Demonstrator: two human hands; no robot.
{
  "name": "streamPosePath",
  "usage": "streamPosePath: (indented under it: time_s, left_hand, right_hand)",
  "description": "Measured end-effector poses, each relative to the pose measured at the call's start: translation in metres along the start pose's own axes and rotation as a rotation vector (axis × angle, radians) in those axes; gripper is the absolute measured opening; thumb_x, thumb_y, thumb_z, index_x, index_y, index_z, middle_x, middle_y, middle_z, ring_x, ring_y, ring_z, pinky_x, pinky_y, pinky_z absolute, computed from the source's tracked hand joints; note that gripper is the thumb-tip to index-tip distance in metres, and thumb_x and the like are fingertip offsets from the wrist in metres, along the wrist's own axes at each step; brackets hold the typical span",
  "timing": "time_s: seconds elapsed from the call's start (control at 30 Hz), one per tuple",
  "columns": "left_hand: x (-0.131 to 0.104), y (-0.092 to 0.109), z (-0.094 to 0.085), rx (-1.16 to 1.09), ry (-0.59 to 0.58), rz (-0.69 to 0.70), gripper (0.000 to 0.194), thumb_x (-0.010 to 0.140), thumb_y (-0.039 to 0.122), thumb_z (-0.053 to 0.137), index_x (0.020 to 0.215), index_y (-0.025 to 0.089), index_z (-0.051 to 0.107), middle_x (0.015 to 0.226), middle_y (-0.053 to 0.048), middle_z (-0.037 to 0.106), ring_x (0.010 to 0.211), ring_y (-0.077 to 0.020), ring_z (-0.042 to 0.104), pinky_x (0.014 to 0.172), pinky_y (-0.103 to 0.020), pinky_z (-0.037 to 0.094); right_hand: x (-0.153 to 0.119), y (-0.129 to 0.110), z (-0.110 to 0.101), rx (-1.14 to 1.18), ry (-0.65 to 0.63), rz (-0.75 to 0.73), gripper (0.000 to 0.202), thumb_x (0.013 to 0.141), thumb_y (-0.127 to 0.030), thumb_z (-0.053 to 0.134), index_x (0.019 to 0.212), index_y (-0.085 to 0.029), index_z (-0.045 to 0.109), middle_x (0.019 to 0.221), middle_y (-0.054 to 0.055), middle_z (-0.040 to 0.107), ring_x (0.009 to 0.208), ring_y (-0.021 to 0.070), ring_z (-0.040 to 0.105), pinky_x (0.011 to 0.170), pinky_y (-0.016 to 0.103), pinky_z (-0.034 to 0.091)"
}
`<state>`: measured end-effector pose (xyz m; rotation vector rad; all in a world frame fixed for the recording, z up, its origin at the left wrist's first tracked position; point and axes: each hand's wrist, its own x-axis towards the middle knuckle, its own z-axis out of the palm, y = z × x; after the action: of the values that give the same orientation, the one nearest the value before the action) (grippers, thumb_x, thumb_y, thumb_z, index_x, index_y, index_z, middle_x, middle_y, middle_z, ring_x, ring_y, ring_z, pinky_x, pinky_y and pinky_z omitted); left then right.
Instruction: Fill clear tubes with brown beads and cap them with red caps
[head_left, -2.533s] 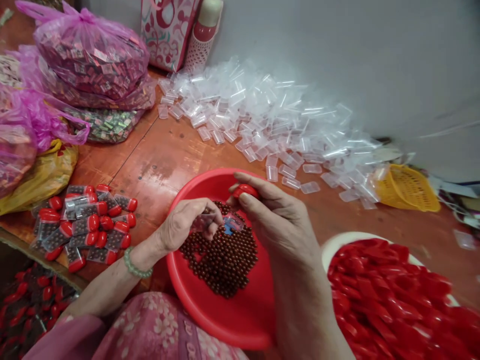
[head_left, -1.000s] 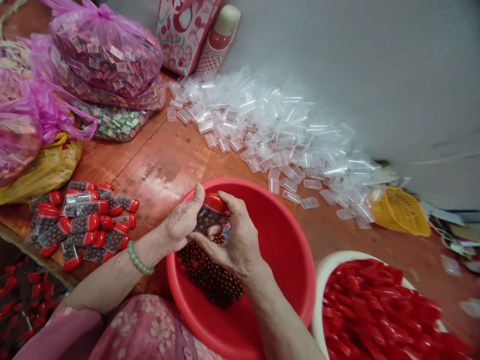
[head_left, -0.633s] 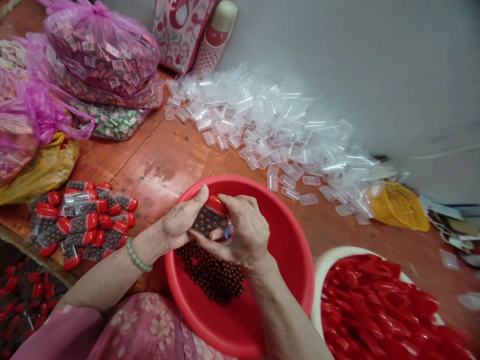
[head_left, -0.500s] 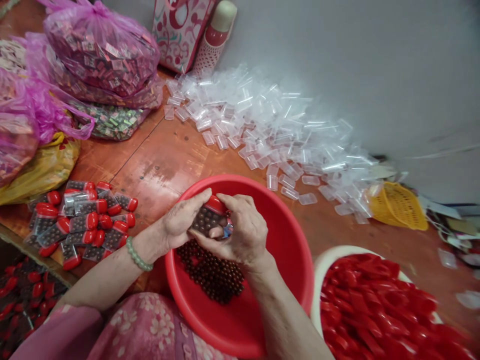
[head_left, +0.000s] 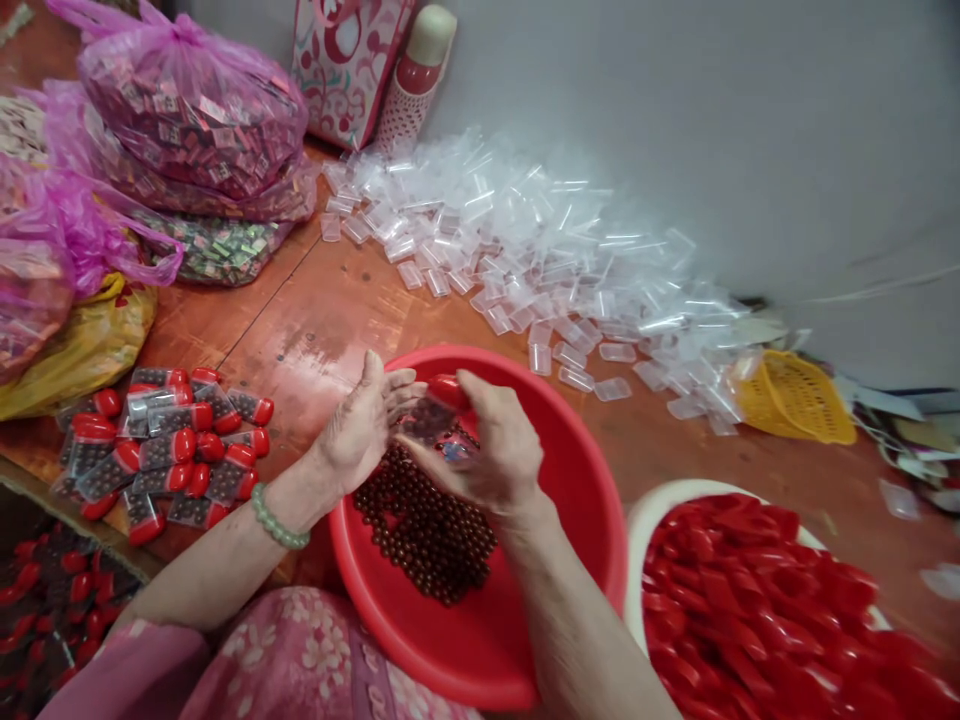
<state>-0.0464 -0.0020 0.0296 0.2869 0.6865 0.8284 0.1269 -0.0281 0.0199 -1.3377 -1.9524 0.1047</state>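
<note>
your right hand [head_left: 499, 455] grasps a red-capped clear box [head_left: 433, 415] of balls above the red basin [head_left: 574, 500] of brown balls [head_left: 435, 535]; your left hand [head_left: 351, 432] is released, fingers spread.

Clear container [head_left: 429, 417], red-capped, dark contents visible, outline blurred; held tilted in right hand [head_left: 499, 445] above red basin [head_left: 577, 500].
</note>
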Motion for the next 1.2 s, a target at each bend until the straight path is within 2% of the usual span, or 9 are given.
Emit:
streamPosePath:
  time_s: [0.1, 0.13, 0.27, 0.43, 0.57, 0.83, 0.93, 1.1, 1.2]
  left_hand:
    - [-0.001, 0.0, 0.001, 0.001, 0.008, -0.01, 0.057, 0.097, 0.06, 0.034, 0.105, 0.012, 0.064, 0.108, -0.012, 0.068, 0.102, -0.0186, 0.062, 0.084, -0.029, 0.046]
    - [-0.001, 0.0, 0.001, 0.006, 0.006, -0.007, 0.055, 0.097, 0.059, 0.036, 0.104, 0.012, 0.064, 0.108, -0.012, 0.069, 0.104, -0.0193, 0.062, 0.086, -0.03, 0.046]
    - [-0.002, 0.0, 0.001, 0.057, -0.1, 0.006, 0.052, 0.094, 0.058, 0.046, 0.103, 0.012, 0.068, 0.101, -0.012, 0.072, 0.105, -0.023, 0.063, 0.089, -0.033, 0.046]
    - [0.0, 0.0, -0.001, 0.091, -0.247, -0.06, 0.055, 0.097, 0.057, 0.037, 0.11, 0.014, 0.068, 0.096, -0.011, 0.074, 0.101, -0.0244, 0.066, 0.09, -0.036, 0.048]
    - [0.002, 0.0, -0.003, 0.088, -0.282, -0.082, 0.056, 0.099, 0.055, 0.032, 0.109, 0.013, 0.068, 0.09, -0.012, 0.074, 0.094, -0.0237, 0.069, 0.087, -0.036, 0.051]
    - [0.007, 0.001, 0.0, 0.18, -0.263, -0.083, 0.062, 0.097, 0.061, 0.031, 0.102, 0.013, 0.07, 0.085, -0.012, 0.073, 0.091, -0.0259, 0.069, 0.082, -0.038, 0.053]
    - [-0.009, 0.0, 0.007, 0.304, -0.265, 0.045, 0.057, 0.094, 0.062, 0.04, 0.103, 0.015, 0.07, 0.092, -0.01, 0.074, 0.098, -0.0253, 0.067, 0.089, -0.038, 0.051]
    - [-0.033, 0.004, 0.023, 0.388, -0.342, 0.082, 0.063, 0.091, 0.068, 0.04, 0.118, 0.018, 0.066, 0.117, -0.01, 0.069, 0.111, -0.0257, 0.063, 0.098, -0.038, 0.047]
    - [-0.028, 0.008, 0.025, 0.372, -0.293, 0.084, 0.064, 0.094, 0.066, 0.033, 0.115, 0.017, 0.068, 0.111, -0.009, 0.071, 0.112, -0.0245, 0.063, 0.097, -0.036, 0.047]
  right_hand:
    - [0.005, -0.001, 0.004, -0.152, 0.252, -0.066, 0.082, 0.072, -0.046, 0.078, 0.141, -0.021, 0.041, 0.117, 0.015, 0.064, 0.097, 0.0301, 0.067, 0.082, 0.045, 0.057]
    - [0.007, -0.002, 0.005, -0.183, 0.28, -0.079, 0.083, 0.072, -0.047, 0.078, 0.142, -0.021, 0.041, 0.117, 0.014, 0.065, 0.097, 0.0292, 0.067, 0.081, 0.044, 0.058]
    - [0.012, -0.009, 0.004, -0.159, 0.111, -0.213, 0.083, 0.075, -0.052, 0.074, 0.144, -0.018, 0.041, 0.112, 0.013, 0.068, 0.093, 0.0264, 0.069, 0.079, 0.04, 0.059]
    - [0.014, -0.013, 0.005, -0.068, 0.047, -0.201, 0.08, 0.078, -0.049, 0.072, 0.145, -0.018, 0.04, 0.111, 0.013, 0.067, 0.09, 0.0252, 0.067, 0.077, 0.04, 0.058]
    - [0.013, -0.012, 0.007, -0.052, 0.013, -0.214, 0.08, 0.078, -0.051, 0.071, 0.144, -0.018, 0.04, 0.106, 0.012, 0.066, 0.082, 0.0235, 0.063, 0.072, 0.04, 0.056]
    - [0.014, -0.019, 0.012, -0.08, 0.048, -0.31, 0.076, 0.08, -0.05, 0.068, 0.142, -0.018, 0.038, 0.101, 0.011, 0.068, 0.083, 0.0249, 0.063, 0.076, 0.043, 0.052]
    - [0.005, -0.024, 0.011, -0.091, 0.122, -0.353, 0.079, 0.077, -0.051, 0.071, 0.142, -0.017, 0.04, 0.1, 0.012, 0.069, 0.084, 0.0254, 0.065, 0.074, 0.042, 0.053]
    - [-0.01, -0.025, 0.01, -0.092, 0.36, -0.098, 0.085, 0.081, -0.058, 0.064, 0.149, -0.027, 0.025, 0.119, 0.014, 0.06, 0.097, 0.0304, 0.065, 0.079, 0.05, 0.055]
    - [-0.005, -0.023, 0.01, -0.098, 0.287, -0.158, 0.084, 0.078, -0.056, 0.068, 0.146, -0.023, 0.032, 0.111, 0.013, 0.063, 0.09, 0.0289, 0.065, 0.076, 0.048, 0.056]
